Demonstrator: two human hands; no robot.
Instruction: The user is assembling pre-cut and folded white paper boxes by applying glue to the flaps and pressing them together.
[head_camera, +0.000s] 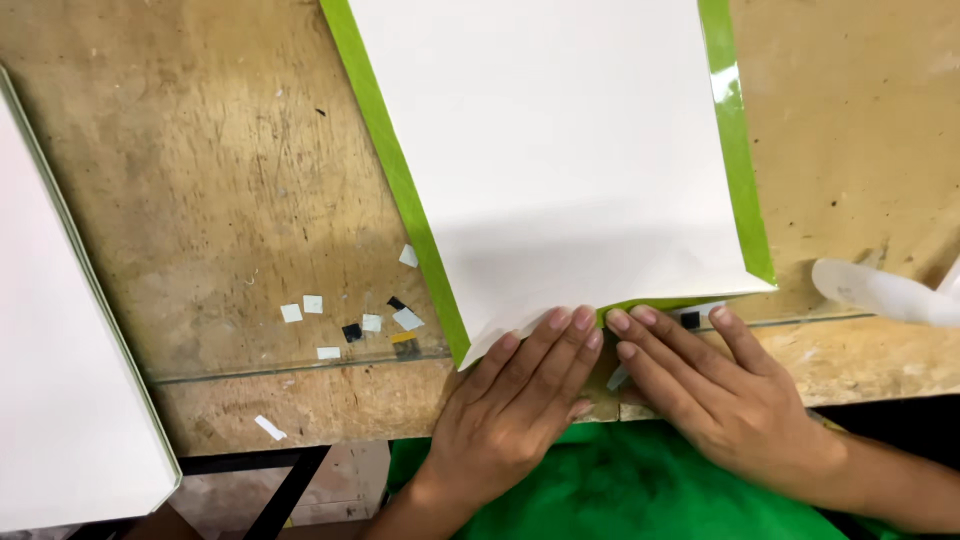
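Pressing flat, nothing clasped, my left hand (510, 410) and right hand (715, 390) pin the light, creasable white card sheet (560, 170) at the tabletop's (220, 200) near edge.

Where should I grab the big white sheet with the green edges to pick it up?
Probably the white sheet's near-left corner, from the table's front edge. That corner is already curled up off the wood beside the left hand, so fingers can slide under; elsewhere it seems to lie flat.

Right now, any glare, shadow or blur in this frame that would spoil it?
Head view: glare on the green border at its upper right; a soft shadow across the white sheet toward the left hand and right hand; the pale object at the right edge is blurred; hands and paper scraps are sharp.
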